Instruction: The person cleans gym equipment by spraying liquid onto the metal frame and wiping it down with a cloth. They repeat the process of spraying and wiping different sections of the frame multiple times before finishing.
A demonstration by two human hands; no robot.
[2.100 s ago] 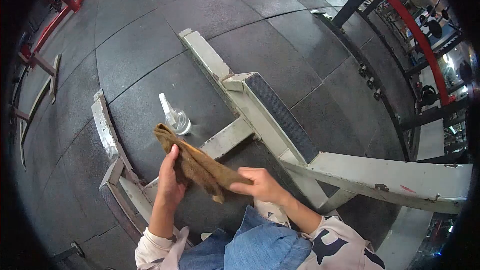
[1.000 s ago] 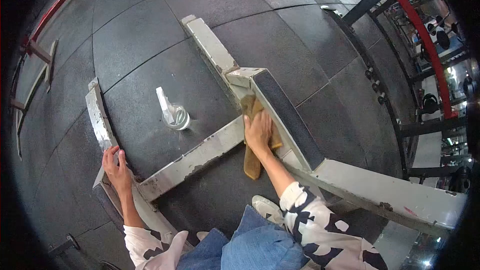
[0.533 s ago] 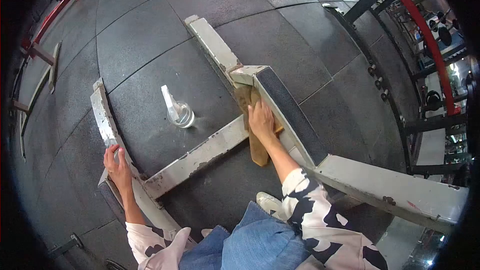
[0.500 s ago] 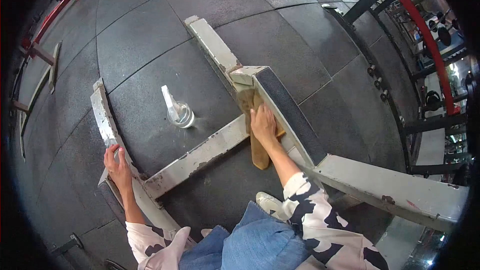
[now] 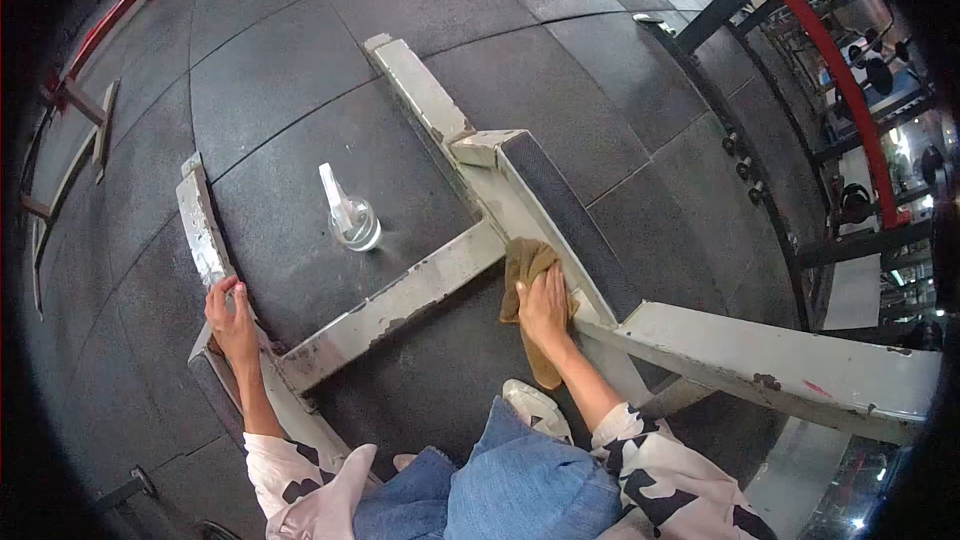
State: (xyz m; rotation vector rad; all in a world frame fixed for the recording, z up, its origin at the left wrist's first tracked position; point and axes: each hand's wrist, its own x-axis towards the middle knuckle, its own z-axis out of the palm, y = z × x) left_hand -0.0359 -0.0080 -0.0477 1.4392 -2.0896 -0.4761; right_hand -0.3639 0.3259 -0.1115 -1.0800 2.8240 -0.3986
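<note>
My right hand presses a brown cloth against the inner side of the right upright of a chipped white metal frame. Part of the cloth hangs down below my palm. My left hand rests on the left side of the frame, its fingers bent and a little apart, with nothing in them. Between the two sides of the frame, a clear spray bottle with a white trigger head stands on the floor.
Dark rubber tiles cover the floor. A black pad lines the right upright. Racks with a red post and small weights stand at the right. Other red-and-grey equipment is at the far left. My shoe is just below the cloth.
My right hand has slid the cloth down along the upright, towards me, away from the corner near the crossbar. My left hand has stayed on the frame.
</note>
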